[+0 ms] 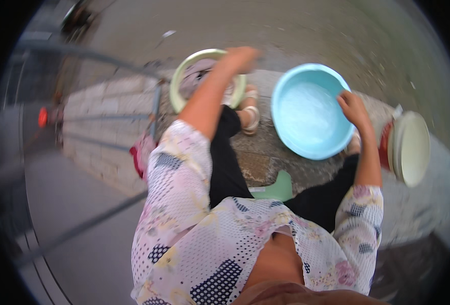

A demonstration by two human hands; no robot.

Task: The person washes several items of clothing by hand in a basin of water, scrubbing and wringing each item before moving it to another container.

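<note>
A light blue plastic basin (312, 110) with some water in it stands on the paving at centre right. My right hand (351, 105) is at its right rim, the fingers curled at the edge. A pale green basin (176, 82) holding wet-looking greyish cloth (194, 78) stands to the left. My left hand (245, 60) is blurred above that basin's upper right rim, between the two basins. Whether it holds anything cannot be told.
Nested pale tubs (413, 148) and a red container (386, 146) stand at the right. A green plastic stool (280, 188) shows between my legs. Metal railings (106, 116) and a pink cloth (145, 152) are at the left.
</note>
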